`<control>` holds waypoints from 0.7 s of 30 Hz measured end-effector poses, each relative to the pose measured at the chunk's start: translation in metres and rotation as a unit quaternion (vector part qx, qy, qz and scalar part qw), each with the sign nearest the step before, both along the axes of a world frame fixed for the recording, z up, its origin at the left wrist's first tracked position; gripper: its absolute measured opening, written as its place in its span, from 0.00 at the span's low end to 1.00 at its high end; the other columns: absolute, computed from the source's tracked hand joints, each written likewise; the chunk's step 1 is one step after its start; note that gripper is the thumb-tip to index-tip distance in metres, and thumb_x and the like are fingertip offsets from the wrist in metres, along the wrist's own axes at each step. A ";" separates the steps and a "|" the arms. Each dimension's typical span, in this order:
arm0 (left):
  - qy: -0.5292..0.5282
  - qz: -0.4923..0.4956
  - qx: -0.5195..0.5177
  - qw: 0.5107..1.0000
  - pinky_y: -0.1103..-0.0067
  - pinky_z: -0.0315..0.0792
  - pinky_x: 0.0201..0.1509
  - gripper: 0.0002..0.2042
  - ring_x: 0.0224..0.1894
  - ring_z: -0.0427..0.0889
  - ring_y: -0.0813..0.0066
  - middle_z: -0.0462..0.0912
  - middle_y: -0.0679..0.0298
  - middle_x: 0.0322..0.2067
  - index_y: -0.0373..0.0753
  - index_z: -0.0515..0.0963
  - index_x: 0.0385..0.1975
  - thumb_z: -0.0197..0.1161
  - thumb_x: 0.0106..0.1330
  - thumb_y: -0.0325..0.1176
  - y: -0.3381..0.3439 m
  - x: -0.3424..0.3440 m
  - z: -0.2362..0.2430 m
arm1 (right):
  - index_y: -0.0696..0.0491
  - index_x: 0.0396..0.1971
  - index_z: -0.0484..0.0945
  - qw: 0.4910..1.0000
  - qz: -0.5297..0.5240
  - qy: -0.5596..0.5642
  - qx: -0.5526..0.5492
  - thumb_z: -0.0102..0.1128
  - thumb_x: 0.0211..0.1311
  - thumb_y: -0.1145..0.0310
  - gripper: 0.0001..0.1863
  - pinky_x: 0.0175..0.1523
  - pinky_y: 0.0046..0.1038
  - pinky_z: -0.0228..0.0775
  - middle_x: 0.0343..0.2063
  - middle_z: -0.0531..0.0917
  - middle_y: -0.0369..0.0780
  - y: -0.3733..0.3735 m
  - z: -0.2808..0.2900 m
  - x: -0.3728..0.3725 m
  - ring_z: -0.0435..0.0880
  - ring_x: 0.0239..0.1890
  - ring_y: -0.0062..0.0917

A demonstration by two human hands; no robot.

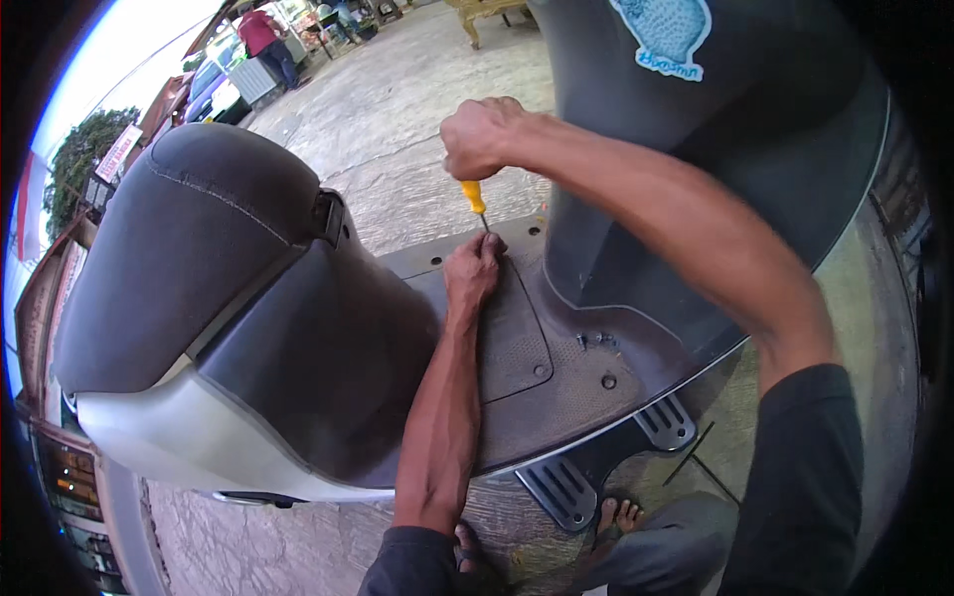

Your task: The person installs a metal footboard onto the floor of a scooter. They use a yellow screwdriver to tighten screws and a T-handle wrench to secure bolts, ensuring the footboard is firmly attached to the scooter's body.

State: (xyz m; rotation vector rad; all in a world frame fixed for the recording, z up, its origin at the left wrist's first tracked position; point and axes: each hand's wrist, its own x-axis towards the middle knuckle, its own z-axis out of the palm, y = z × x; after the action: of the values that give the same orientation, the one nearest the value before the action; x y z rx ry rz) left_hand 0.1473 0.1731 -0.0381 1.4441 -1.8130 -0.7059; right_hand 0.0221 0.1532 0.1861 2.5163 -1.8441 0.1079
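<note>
Right hand [484, 137] fist clamped on screwdriver [476, 200] handle, centre frame; left hand [473, 270] fingers pinched around tip at scooter floorboard [556, 382]. Screwdriver light, stiff; grip yellow handle.

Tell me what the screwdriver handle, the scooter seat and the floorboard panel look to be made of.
Screwdriver in the right hand: handle looks like glossy yellow-orange plastic, shaft thin dark metal. Scooter seat: probably vinyl or leatherette, matte dark grey with a stitched seam. Floorboard panel under the left hand: apparently moulded plastic, dull grey-brown with a fine stippled texture and dust.
</note>
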 end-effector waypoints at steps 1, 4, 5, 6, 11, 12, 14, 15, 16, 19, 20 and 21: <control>0.000 0.001 -0.016 1.000 0.66 0.78 0.46 0.17 0.40 0.89 0.58 0.90 0.58 0.34 0.42 0.86 0.39 0.54 0.76 0.45 -0.006 0.002 -0.003 | 0.54 0.46 0.88 0.999 -0.010 -0.035 0.038 0.64 0.59 0.59 0.19 0.55 0.41 0.78 0.43 0.88 0.50 -0.010 0.002 0.003 0.87 0.50 0.41; 0.029 -0.008 0.006 1.000 0.67 0.78 0.47 0.16 0.40 0.89 0.59 0.90 0.59 0.34 0.42 0.86 0.38 0.53 0.76 0.45 -0.004 -0.022 0.005 | 0.56 0.43 0.87 0.918 0.027 -0.395 0.015 0.68 0.60 0.54 0.20 0.54 0.41 0.79 0.42 0.89 0.46 -0.058 -0.039 -0.009 0.88 0.48 0.36; 0.006 -0.003 0.006 1.000 0.67 0.78 0.47 0.16 0.41 0.89 0.57 0.89 0.59 0.34 0.43 0.86 0.39 0.53 0.77 0.44 0.001 -0.028 0.012 | 0.55 0.40 0.86 0.834 0.045 -0.536 0.123 0.68 0.61 0.52 0.20 0.51 0.39 0.79 0.40 0.89 0.44 -0.064 -0.055 -0.008 0.88 0.45 0.32; -0.003 0.007 0.000 1.000 0.66 0.78 0.48 0.16 0.41 0.88 0.56 0.89 0.58 0.35 0.43 0.86 0.39 0.53 0.77 0.44 0.003 -0.020 0.015 | 0.55 0.37 0.86 0.712 0.071 -0.660 0.229 0.68 0.62 0.51 0.20 0.48 0.37 0.80 0.37 0.88 0.42 -0.063 -0.061 0.004 0.88 0.42 0.28; -0.040 0.001 -0.020 0.999 0.57 0.76 0.52 0.17 0.46 0.85 0.45 0.87 0.50 0.39 0.44 0.85 0.41 0.51 0.75 0.46 -0.005 -0.032 -0.008 | 0.52 0.32 0.86 0.614 0.187 -0.630 0.438 0.64 0.67 0.49 0.19 0.36 0.35 0.79 0.23 0.87 0.38 -0.109 -0.095 -0.033 0.88 0.28 0.29; -0.015 -0.031 -0.002 0.999 0.55 0.76 0.52 0.17 0.46 0.85 0.44 0.87 0.49 0.38 0.45 0.85 0.42 0.50 0.75 0.45 0.000 -0.031 -0.006 | 0.53 0.38 0.85 0.652 0.120 -0.622 0.417 0.63 0.67 0.47 0.21 0.35 0.35 0.80 0.32 0.85 0.42 -0.107 -0.098 -0.040 0.89 0.32 0.33; -0.057 -0.002 -0.014 0.998 0.54 0.75 0.53 0.16 0.46 0.85 0.44 0.87 0.49 0.38 0.45 0.85 0.43 0.51 0.75 0.45 0.002 -0.008 -0.010 | 0.54 0.46 0.83 0.774 -0.044 -0.591 0.223 0.61 0.67 0.45 0.25 0.34 0.35 0.82 0.44 0.82 0.48 -0.085 -0.094 -0.013 0.89 0.38 0.40; -0.081 0.017 -0.024 0.996 0.54 0.75 0.53 0.16 0.46 0.85 0.44 0.87 0.49 0.39 0.45 0.85 0.44 0.51 0.74 0.45 0.004 -0.001 -0.009 | 0.55 0.48 0.82 0.824 -0.185 -0.533 0.062 0.60 0.68 0.44 0.27 0.35 0.35 0.82 0.47 0.82 0.50 -0.063 -0.092 0.007 0.89 0.40 0.42; -0.094 0.014 -0.042 0.995 0.54 0.75 0.53 0.17 0.47 0.85 0.44 0.87 0.49 0.39 0.45 0.85 0.44 0.51 0.74 0.45 0.006 -0.014 -0.002 | 0.55 0.37 0.85 0.823 -0.258 -0.485 -0.145 0.56 0.69 0.48 0.23 0.38 0.40 0.81 0.33 0.84 0.49 -0.048 -0.109 0.016 0.90 0.35 0.40; -0.081 -0.019 -0.024 0.996 0.54 0.74 0.57 0.17 0.50 0.83 0.40 0.85 0.46 0.45 0.47 0.82 0.53 0.53 0.73 0.45 -0.007 -0.017 -0.003 | 0.58 0.19 0.84 0.764 -0.187 -0.539 -0.303 0.51 0.71 0.57 0.25 0.28 0.43 0.75 0.14 0.82 0.46 -0.007 -0.084 0.035 0.83 0.17 0.33; -0.059 -0.029 -0.025 0.997 0.54 0.74 0.57 0.17 0.50 0.83 0.40 0.85 0.45 0.45 0.48 0.81 0.55 0.55 0.73 0.44 -0.006 -0.022 0.006 | 0.59 0.18 0.83 0.776 -0.161 -0.581 -0.184 0.53 0.68 0.58 0.24 0.26 0.42 0.73 0.14 0.82 0.45 0.004 -0.066 0.025 0.80 0.15 0.31; -0.035 -0.025 -0.034 0.999 0.55 0.74 0.58 0.17 0.51 0.83 0.40 0.85 0.45 0.46 0.46 0.80 0.57 0.56 0.72 0.42 0.004 -0.025 0.019 | 0.57 0.14 0.80 0.724 -0.105 -0.658 -0.178 0.55 0.65 0.58 0.23 0.26 0.38 0.70 0.14 0.81 0.43 0.016 -0.059 0.023 0.77 0.14 0.27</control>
State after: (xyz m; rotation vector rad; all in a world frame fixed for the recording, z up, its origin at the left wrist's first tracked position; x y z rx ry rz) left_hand 0.1221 0.1768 -0.0188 1.3985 -1.9141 -0.6199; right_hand 0.0448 0.1695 0.1269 1.8477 -1.9070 2.4524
